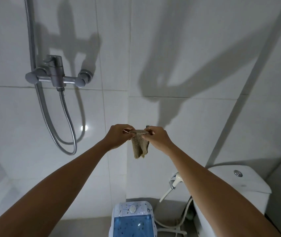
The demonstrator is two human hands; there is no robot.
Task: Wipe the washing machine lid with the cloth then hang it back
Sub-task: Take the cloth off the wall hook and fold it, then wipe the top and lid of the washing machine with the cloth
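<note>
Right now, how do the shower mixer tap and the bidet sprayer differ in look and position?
The shower mixer tap is grey metal, mounted high on the left wall; the bidet sprayer is white with a metal fitting, low beside the toilet tank. The tap's hose hangs in a long loop; the sprayer's runs down toward the floor. Both are wall-mounted with hoses.

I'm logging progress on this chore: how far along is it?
Whether the washing machine lid was wiped can't be told. In hand: the left hand and right hand pinch the cloth by its top edge up at the tiled wall. Left: letting go once it hangs.
</note>
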